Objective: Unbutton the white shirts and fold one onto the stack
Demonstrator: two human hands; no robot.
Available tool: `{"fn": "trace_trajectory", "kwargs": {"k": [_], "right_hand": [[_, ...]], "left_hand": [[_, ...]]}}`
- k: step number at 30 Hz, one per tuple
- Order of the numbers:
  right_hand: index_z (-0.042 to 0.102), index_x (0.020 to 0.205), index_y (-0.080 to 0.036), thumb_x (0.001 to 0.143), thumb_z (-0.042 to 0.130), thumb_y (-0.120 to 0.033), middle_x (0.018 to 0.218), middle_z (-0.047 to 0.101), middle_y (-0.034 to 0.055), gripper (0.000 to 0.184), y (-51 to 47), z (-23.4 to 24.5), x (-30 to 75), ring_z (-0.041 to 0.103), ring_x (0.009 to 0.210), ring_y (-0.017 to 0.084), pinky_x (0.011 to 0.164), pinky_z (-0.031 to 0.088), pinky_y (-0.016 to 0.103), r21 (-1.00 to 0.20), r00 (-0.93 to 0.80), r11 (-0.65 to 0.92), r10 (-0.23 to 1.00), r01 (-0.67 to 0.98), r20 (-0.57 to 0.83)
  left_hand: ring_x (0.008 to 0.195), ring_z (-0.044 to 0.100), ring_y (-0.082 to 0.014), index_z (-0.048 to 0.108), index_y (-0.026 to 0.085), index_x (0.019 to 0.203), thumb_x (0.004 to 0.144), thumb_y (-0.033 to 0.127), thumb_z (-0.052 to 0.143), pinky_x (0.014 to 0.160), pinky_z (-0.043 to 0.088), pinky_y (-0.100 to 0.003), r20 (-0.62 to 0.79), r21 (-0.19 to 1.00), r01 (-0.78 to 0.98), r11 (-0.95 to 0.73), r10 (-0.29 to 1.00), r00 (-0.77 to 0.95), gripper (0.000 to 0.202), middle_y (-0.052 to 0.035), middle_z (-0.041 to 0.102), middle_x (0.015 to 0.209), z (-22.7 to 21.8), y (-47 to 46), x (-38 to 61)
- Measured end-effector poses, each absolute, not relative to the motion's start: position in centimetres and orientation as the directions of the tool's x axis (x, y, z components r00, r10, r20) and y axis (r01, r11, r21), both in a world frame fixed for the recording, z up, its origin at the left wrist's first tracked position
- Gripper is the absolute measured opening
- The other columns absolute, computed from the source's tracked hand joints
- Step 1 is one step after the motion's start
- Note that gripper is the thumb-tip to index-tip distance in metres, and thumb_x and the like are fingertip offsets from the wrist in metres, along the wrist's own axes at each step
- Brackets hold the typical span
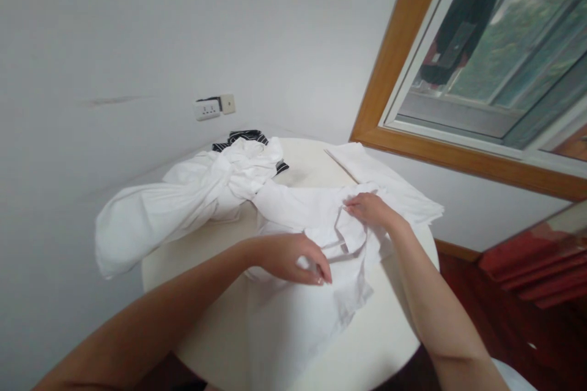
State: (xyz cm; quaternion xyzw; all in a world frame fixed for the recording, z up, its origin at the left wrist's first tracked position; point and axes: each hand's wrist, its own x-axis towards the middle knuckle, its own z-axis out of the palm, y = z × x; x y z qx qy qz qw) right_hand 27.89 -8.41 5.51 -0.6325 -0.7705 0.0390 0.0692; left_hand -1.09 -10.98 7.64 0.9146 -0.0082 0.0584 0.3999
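Observation:
A crumpled white garment (293, 324) lies spread over the middle of a round cream table (367, 342), one part of it reaching toward me. My left hand (291, 259) arches above its near part, with thumb and fingertips brought together at the cloth. Farther back and to the right, my right hand (372, 209) pinches a bunched fold of the same garment. Folds hide the garment's full shape and exact kind. Beside my right hand lies a flat, folded white cloth (385, 180).
Bunched white fabric (160, 214) overhangs the table's left side. Black striped cloth (247, 134) shows behind it. Wall sockets (208, 110) are beyond the table, and a wood-framed window (398, 43) is at the right. Red fabric (536, 263) hangs at the lower right.

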Motion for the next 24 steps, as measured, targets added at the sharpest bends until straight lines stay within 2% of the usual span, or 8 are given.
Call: {"fn": "trace_trajectory", "kwargs": {"k": [3, 7, 10, 12, 15, 17, 20, 24], "right_hand": [[0.074, 0.094, -0.018, 0.086, 0.055, -0.032, 0.099, 0.071, 0.0105, 0.025, -8.3, 5.5, 27.8, 0.063, 0.096, 0.023, 0.086, 0.043, 0.029, -0.110, -0.247, 0.251, 0.968, 0.962, 0.055], [0.072, 0.083, -0.016, 0.082, 0.059, -0.023, 0.094, 0.070, 0.0091, 0.015, -8.2, 5.4, 27.8, 0.062, 0.091, 0.019, 0.082, 0.042, 0.025, -0.165, -0.262, 0.267, 0.964, 0.949, 0.050], [0.069, 0.079, -0.016, 0.082, 0.055, -0.022, 0.087, 0.070, 0.0062, 0.016, -8.5, 5.7, 27.7, 0.061, 0.082, 0.017, 0.075, 0.042, 0.024, -0.264, -0.272, 0.270, 0.962, 0.926, 0.029], [0.066, 0.077, -0.017, 0.085, 0.049, -0.026, 0.079, 0.068, 0.0038, 0.022, -8.9, 6.2, 27.7, 0.059, 0.073, 0.015, 0.068, 0.040, 0.023, -0.317, -0.259, 0.253, 0.966, 0.914, 0.025], [0.062, 0.070, -0.017, 0.087, 0.044, -0.035, 0.065, 0.062, 0.0014, 0.031, -9.5, 7.0, 28.1, 0.053, 0.061, 0.014, 0.057, 0.035, 0.024, -0.309, -0.210, 0.205, 0.978, 0.929, 0.015], [0.062, 0.067, -0.017, 0.086, 0.046, -0.039, 0.062, 0.060, 0.0017, 0.033, -10.0, 7.7, 28.5, 0.051, 0.059, 0.014, 0.054, 0.032, 0.024, -0.288, -0.168, 0.156, 0.986, 0.945, -0.018], [0.064, 0.068, -0.017, 0.083, 0.050, -0.043, 0.068, 0.065, 0.0042, 0.033, -11.1, 8.7, 29.0, 0.054, 0.062, 0.016, 0.056, 0.035, 0.025, -0.295, -0.148, 0.105, 0.981, 0.950, -0.125], [0.067, 0.070, -0.018, 0.083, 0.050, -0.052, 0.071, 0.067, 0.0033, 0.040, -12.9, 10.5, 28.8, 0.055, 0.064, 0.016, 0.056, 0.038, 0.025, -0.392, -0.229, 0.107, 0.933, 0.914, -0.278]], "left_hand": [[0.109, 0.058, -0.0185, 0.065, 0.024, 0.113, 0.087, 0.028, 0.052, 0.099, 0.041, -0.031, 0.226, 0.608, -0.016, -0.794, 0.153, 0.962, 0.028, -0.0073, 0.066, 0.116, 7.0, -8.9, -1.6], [0.132, 0.038, -0.0285, 0.053, 0.024, 0.129, 0.076, 0.027, 0.064, 0.109, 0.031, -0.045, 0.243, 0.309, 0.191, -0.932, 0.271, 0.931, 0.054, -0.0108, 0.046, 0.141, 5.1, -5.9, -2.9], [0.129, 0.043, -0.0283, 0.056, 0.023, 0.125, 0.080, 0.033, 0.062, 0.107, 0.034, -0.045, 0.256, 0.213, 0.299, -0.930, 0.348, 0.902, 0.047, -0.0115, 0.049, 0.139, 3.2, -3.9, -3.4], [0.122, 0.050, -0.0251, 0.063, 0.022, 0.115, 0.084, 0.034, 0.057, 0.104, 0.037, -0.042, 0.300, 0.208, 0.324, -0.923, 0.375, 0.877, 0.034, -0.0107, 0.057, 0.130, 2.2, -2.8, -3.4], [0.110, 0.058, -0.0205, 0.068, 0.022, 0.102, 0.088, 0.035, 0.050, 0.099, 0.041, -0.036, 0.361, 0.238, 0.328, -0.914, 0.397, 0.844, 0.026, -0.0083, 0.066, 0.116, 1.3, -1.9, -2.9], [0.106, 0.060, -0.0191, 0.069, 0.022, 0.100, 0.091, 0.036, 0.044, 0.097, 0.042, -0.034, 0.380, 0.269, 0.369, -0.890, 0.450, 0.808, 0.030, -0.0071, 0.068, 0.110, 1.1, -1.8, -2.6], [0.100, 0.061, -0.0194, 0.066, 0.021, 0.099, 0.094, 0.039, 0.034, 0.090, 0.044, -0.032, 0.379, 0.334, 0.505, -0.796, 0.604, 0.701, 0.037, -0.0058, 0.070, 0.103, 1.2, -2.0, -2.1], [0.079, 0.061, -0.0186, 0.061, 0.021, 0.087, 0.094, 0.045, 0.028, 0.073, 0.045, -0.029, 0.357, 0.472, 0.605, -0.641, 0.767, 0.533, 0.042, -0.0032, 0.067, 0.083, 1.5, -2.0, -1.6]]}}
